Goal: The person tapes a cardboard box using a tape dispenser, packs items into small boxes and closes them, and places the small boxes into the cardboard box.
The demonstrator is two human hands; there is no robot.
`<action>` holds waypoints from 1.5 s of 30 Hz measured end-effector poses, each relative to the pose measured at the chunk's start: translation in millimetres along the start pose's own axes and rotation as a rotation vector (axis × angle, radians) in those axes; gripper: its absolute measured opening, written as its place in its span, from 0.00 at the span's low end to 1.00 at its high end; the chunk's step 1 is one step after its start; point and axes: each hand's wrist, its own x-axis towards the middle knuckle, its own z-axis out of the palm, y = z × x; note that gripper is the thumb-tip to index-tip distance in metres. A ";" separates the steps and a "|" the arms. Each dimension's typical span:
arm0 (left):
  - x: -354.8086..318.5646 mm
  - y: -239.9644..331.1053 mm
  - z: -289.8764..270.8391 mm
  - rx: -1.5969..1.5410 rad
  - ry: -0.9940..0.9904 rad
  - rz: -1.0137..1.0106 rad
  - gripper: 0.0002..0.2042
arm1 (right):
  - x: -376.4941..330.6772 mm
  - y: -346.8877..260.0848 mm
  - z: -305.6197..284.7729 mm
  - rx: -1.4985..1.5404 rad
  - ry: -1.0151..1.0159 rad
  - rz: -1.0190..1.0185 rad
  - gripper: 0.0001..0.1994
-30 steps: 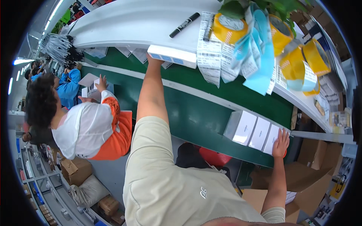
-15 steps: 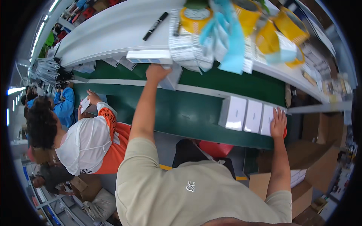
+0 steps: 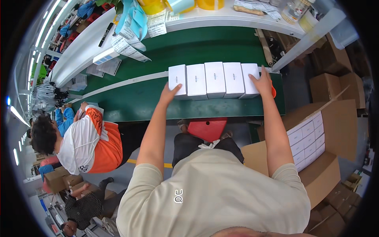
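Note:
A row of several small white boxes (image 3: 215,79) stands side by side on the green workbench (image 3: 138,103), close to its pale divider strip. My left hand (image 3: 169,94) grips the left end of the row, thumb over the front of the end box and fingers along its outer side. At the other end, my right hand (image 3: 262,83) holds the last box, with its thumb on the box's face and its fingers around the outer side. The row sits squeezed between both hands. Whether it touches the bench all along cannot be made out.
An open carton (image 3: 329,166) packed with white boxes stands at my right. Above the bench runs a white shelf (image 3: 189,21) with tape rolls, label sheets and a black marker (image 3: 106,34). A co-worker (image 3: 90,138) sits at the left. Below is a red stool (image 3: 207,129).
My left hand has come from a white box under the shelf edge to the row's left end. The row has grown longer. My right hand stays at its right end, thumb now over the box.

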 end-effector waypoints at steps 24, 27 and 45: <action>-192.8 31.2 -120.9 -0.782 -0.178 0.369 0.43 | -375.4 -95.8 -205.5 0.729 0.046 0.407 0.41; -186.1 69.8 -84.5 -0.884 -0.277 0.509 0.44 | -458.3 -71.0 -231.7 0.748 0.551 0.126 0.40; -316.0 325.0 340.1 -0.760 -0.995 0.785 0.42 | -627.9 178.6 -331.8 0.560 1.419 0.245 0.35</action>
